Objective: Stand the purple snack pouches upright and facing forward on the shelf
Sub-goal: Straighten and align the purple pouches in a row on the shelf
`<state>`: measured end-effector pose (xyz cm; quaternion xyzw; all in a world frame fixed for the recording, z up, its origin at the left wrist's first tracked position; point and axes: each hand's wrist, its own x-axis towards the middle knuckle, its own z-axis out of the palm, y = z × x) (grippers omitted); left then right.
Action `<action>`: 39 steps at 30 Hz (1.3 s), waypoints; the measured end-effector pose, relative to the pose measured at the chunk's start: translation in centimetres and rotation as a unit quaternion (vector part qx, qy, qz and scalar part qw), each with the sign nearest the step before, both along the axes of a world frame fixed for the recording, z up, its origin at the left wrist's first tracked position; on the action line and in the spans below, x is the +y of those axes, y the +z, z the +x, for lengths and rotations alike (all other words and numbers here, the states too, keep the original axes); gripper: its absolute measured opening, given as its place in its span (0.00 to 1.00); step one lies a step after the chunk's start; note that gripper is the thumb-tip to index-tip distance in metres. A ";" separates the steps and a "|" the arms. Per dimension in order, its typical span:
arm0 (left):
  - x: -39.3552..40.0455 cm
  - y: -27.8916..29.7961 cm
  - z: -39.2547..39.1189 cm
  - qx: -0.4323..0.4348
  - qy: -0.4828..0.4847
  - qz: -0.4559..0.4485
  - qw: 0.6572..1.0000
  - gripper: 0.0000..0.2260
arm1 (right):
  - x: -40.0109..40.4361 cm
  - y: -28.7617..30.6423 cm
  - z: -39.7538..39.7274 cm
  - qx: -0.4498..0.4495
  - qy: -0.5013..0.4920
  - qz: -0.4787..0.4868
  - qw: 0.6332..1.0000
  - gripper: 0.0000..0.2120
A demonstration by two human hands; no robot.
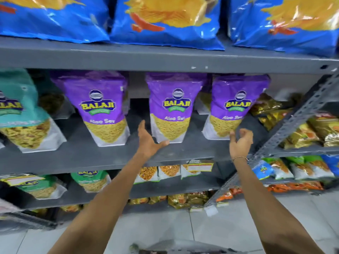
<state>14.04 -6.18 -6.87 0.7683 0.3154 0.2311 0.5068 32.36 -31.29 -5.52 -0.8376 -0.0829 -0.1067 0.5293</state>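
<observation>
Three purple Aloo Sev pouches stand upright, labels forward, on the grey shelf: a left pouch, a middle pouch and a right pouch. More purple pouches show partly behind them. My left hand is open, fingers spread, just left of the middle pouch's base, thumb near its bottom edge. My right hand hovers in front of the right pouch's lower right corner, fingers loosely curled, holding nothing.
A teal pouch leans at the shelf's left. Blue chip bags fill the shelf above. Gold packets lie right of the purple pouches, beside a slotted grey upright. Lower shelves hold green and orange packs.
</observation>
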 end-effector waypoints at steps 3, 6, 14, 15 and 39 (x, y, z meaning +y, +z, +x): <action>1.4 -2.3 2.1 -0.024 0.012 -0.037 0.999 0.61 | -1.2 -0.1 3.4 0.055 0.044 -0.050 0.996 0.45; 0.8 -2.5 2.2 -0.001 0.009 -0.061 0.998 0.53 | -1.8 0.7 5.1 0.111 0.152 -0.046 0.981 0.40; -0.4 -1.9 3.2 0.060 0.043 -0.049 0.996 0.38 | -1.2 -0.5 9.1 0.154 0.264 0.024 0.952 0.49; -0.4 -1.9 3.2 0.063 0.045 -0.048 0.996 0.37 | -1.2 -0.3 9.3 0.160 0.263 0.017 0.951 0.48; -1.3 -1.0 2.7 0.072 0.040 -0.053 0.995 0.38 | -1.8 0.2 8.1 0.206 0.298 0.050 0.931 0.48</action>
